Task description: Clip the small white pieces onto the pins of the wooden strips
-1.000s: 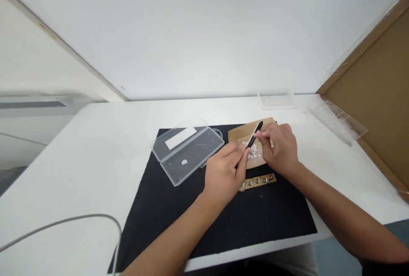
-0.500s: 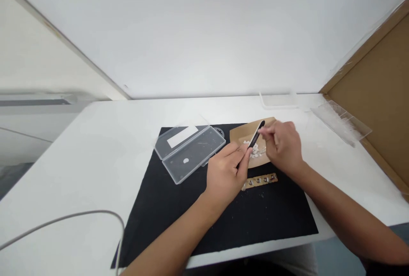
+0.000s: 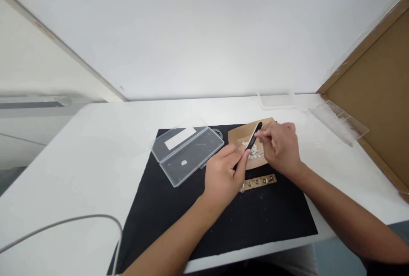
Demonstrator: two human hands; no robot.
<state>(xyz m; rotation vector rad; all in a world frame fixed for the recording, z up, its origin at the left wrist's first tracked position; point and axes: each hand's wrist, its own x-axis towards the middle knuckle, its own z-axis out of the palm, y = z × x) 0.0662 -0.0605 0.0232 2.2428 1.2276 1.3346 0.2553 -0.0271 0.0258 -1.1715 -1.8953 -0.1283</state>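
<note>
Fingers of the left hand (image 3: 223, 173) are curled narrow, thumb and forefinger pinched on the lower end of a slim black tool (image 3: 252, 139); the tool slants up toward 1 o'clock, its far end just beside the fingertips of the right hand (image 3: 281, 150); the right fingers are bent close together there, and whether they grip the tool's tip or some small piece cannot be told.

From left to right: a grey cable (image 3: 64, 225) arcs over the white table (image 3: 105, 148) at 8 o'clock from the hands; a black mat (image 3: 223, 225) covers the table's middle; on the mat, at 9 o'clock from the left hand, lies an open clear plastic case (image 3: 187, 152), lid laid flat, with a white label on one half and a small white speck on the other.

Under and between the two hands a brown paper sheet (image 3: 243, 133) rests on the mat, bearing a heap of small white pieces (image 3: 254, 152); the tool hangs above this heap; at 6 o'clock from the heap, touching the mat, lies a narrow brown strip (image 3: 259, 180) set with a row of small metal studs.

At 2 o'clock from the right hand, well apart, a clear plastic tray (image 3: 340, 122) leans beside a brown cardboard panel (image 3: 377, 97).
</note>
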